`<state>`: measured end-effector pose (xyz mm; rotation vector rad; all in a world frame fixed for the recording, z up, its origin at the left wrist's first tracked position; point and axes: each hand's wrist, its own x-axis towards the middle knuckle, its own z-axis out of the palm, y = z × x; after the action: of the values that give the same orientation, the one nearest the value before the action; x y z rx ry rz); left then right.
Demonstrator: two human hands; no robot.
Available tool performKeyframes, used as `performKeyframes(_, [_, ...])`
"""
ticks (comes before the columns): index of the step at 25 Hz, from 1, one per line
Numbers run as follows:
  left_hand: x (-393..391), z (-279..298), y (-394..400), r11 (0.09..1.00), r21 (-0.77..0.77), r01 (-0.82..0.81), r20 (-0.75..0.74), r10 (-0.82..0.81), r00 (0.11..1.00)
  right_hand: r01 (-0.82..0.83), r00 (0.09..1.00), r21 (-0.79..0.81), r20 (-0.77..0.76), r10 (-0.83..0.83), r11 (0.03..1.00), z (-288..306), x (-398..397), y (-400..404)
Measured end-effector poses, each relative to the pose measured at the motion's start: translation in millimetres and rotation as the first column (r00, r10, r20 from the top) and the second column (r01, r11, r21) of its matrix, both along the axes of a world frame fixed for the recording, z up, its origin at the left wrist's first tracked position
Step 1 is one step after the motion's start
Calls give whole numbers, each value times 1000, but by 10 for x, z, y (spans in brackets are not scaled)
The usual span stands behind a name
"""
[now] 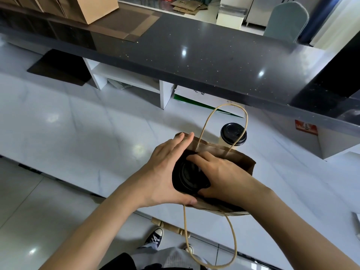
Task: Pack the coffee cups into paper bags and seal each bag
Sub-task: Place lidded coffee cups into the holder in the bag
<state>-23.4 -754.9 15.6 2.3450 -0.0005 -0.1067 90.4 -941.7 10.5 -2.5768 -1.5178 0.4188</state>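
A brown paper bag (pixel 244 162) with twine handles stands open on the white counter (pixel 81 137). Inside its mouth sits a coffee cup with a black lid (pixel 190 176). My left hand (pixel 165 170) lies flat against the bag's left side, fingers straight, thumb along the near rim. My right hand (pixel 220 176) reaches into the bag, its fingers and thumb curled round the black-lidded cup. A second coffee cup (pixel 232 135), cream with a black lid, stands upright on the counter just behind the bag.
A raised dark stone ledge (pixel 194 55) runs across behind the counter, with a cardboard box (pixel 83 8) on its left end. White shelf dividers (pixel 165 94) sit under the ledge. My shoe (pixel 154 237) shows on the floor below the counter's near edge.
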Motion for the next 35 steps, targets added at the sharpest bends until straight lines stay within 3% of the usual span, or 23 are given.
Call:
performKeyframes(10, [29,-9,-6,1000,-13,-5,11,5,1000,-89,993,-116,72,98,989,-109,-62,308])
performKeyframes(26, [65,35,-27,1000,15,9,-3,-9,1000,-92,994,-66,-70,87,994,-196,13,279])
performKeyframes(30, [80,37,-21,1000,20,-4,-9,4,1000,-41,994,5,-106,41,999,-44,11,146])
performKeyframes(35, [90,47,-18,1000,23,-9,-14,9,1000,181,967,281,-225,-119,943,330,79,-193])
